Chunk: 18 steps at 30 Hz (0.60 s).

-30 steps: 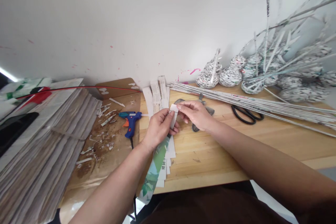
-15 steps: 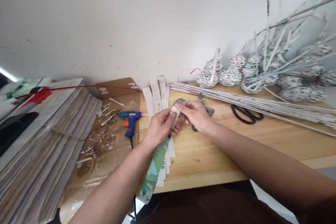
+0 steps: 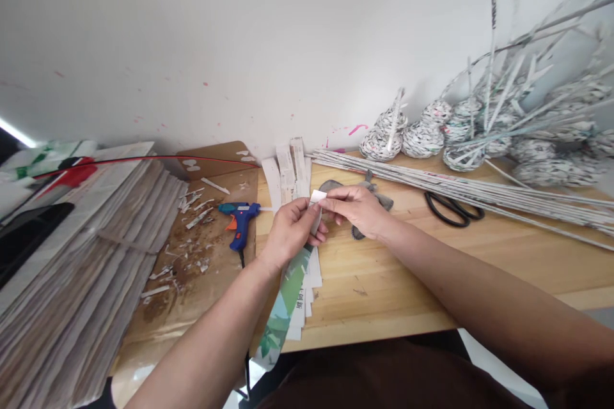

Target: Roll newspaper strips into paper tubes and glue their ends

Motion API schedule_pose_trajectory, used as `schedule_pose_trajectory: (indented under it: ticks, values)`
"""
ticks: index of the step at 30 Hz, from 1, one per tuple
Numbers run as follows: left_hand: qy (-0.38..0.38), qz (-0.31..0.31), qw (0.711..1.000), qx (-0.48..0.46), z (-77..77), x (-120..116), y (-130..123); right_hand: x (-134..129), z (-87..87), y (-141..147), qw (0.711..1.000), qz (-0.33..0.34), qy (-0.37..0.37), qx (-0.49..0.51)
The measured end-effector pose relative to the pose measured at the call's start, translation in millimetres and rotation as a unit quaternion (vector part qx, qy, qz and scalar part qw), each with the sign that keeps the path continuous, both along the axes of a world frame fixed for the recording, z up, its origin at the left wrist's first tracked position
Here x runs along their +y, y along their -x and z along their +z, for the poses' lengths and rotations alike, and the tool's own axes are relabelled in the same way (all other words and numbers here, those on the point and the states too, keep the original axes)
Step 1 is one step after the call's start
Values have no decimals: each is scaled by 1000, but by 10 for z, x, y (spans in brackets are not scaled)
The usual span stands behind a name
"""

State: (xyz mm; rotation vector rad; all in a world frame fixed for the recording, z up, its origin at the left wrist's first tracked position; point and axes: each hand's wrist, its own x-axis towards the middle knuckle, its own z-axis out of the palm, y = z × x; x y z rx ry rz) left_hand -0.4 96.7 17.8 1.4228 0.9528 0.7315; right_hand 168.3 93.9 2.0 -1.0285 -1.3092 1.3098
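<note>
My left hand [image 3: 293, 230] is closed around a paper strip [image 3: 286, 307], printed green and blue, which hangs down past the table's front edge. The strip's upper end shows white between my hands. The thumb and fingers of my right hand [image 3: 352, 208] pinch that white end at its right edge. Beneath my hands lies a fanned row of cut paper strips [image 3: 297, 169], some printed with text. Just behind my right hand is a grey cloth-like thing [image 3: 384, 199], partly hidden.
A blue glue gun [image 3: 242, 223] lies left on brown, scrap-strewn cardboard [image 3: 192, 307]. Beyond it rises a tall newspaper stack [image 3: 110, 255]. To the right are black-handled scissors [image 3: 453, 208], long rolled paper sticks [image 3: 432, 182] and several woven paper shapes [image 3: 422, 137] against the wall.
My right fingers have slid slightly down to the white end's right edge, and more of its tip shows above them. My left hand keeps its grip. The view has shifted slightly.
</note>
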Motion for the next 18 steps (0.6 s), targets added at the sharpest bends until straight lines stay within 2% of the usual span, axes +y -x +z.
schedule_pose_trajectory:
  ticks: [8,13,18]
  values:
    - [-99,19,994,43,-79,-28,6,14,-55,19,998,-56,-3,-16]
    - [-97,49,992,65,-80,-27,9,4,-54,35,998,-59,9,-16]
    - [-102,38,992,63,-92,-17,8,-5,-46,42,999,-52,10,-10]
